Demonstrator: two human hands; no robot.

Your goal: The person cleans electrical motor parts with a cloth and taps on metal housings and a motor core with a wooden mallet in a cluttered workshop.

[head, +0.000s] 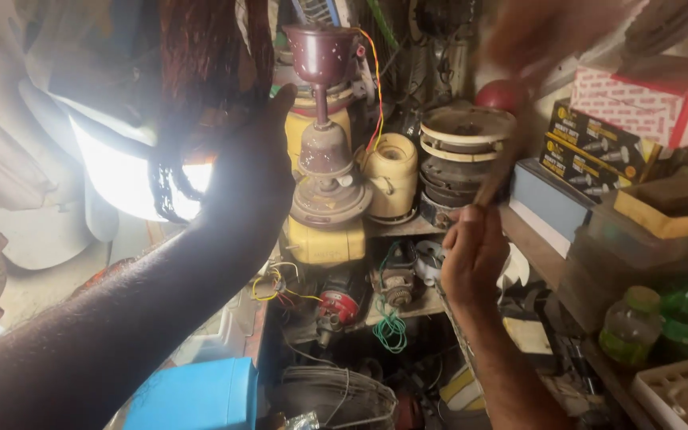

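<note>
My left hand [252,171] is open wide, touching the dark red fan motor [326,171] in the middle. My right hand [471,255] holds a blurry brush [519,87].

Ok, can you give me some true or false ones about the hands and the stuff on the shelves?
1. The right hand grips a stick-like handle. True.
2. The left hand is resting on the blue box. False: it is raised beside the maroon fan motor, far above the box.
3. Green bottles stand on the right. True.
4. The wires by the maroon motor are blue. False: they are red and yellow.
5. A cream-coloured motor housing sits right of the maroon motor. True.
</note>
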